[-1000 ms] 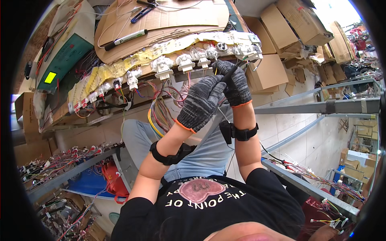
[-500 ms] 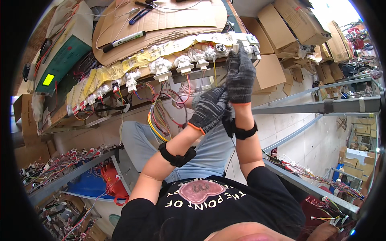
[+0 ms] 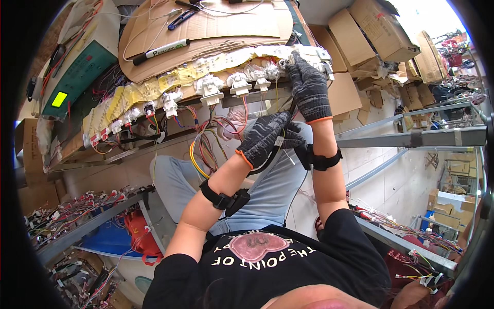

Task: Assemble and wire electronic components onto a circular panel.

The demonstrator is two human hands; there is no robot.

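My left hand point(image 3: 265, 138), in a dark grey knit glove with an orange cuff, is closed around a wiring harness point(image 3: 280, 140) of black cable above my lap. My right hand point(image 3: 311, 90), gloved alike, reaches to the right part of a long connector board point(image 3: 193, 80). Its fingertips are closed together beside a round metal socket point(image 3: 282, 63); what they pinch is hidden. Dark cable runs between the two hands. Left of the right hand, white connectors point(image 3: 210, 88) line the board's near edge, with coloured wires point(image 3: 206, 134) hanging below.
Behind the connectors lies a cardboard sheet point(image 3: 216, 31) with a marker point(image 3: 161, 51) and a blue cutter knife point(image 3: 182, 19). A green tester box point(image 3: 82, 77) with a lit display stands left. Metal rails point(image 3: 411, 139) and cardboard boxes point(image 3: 383, 31) are on the right. Harnesses point(image 3: 77, 213) lie lower left.
My right hand has shifted slightly left along the board, its fingertips now by the round socket. My left hand has moved slightly left and down, showing more of the black cable.
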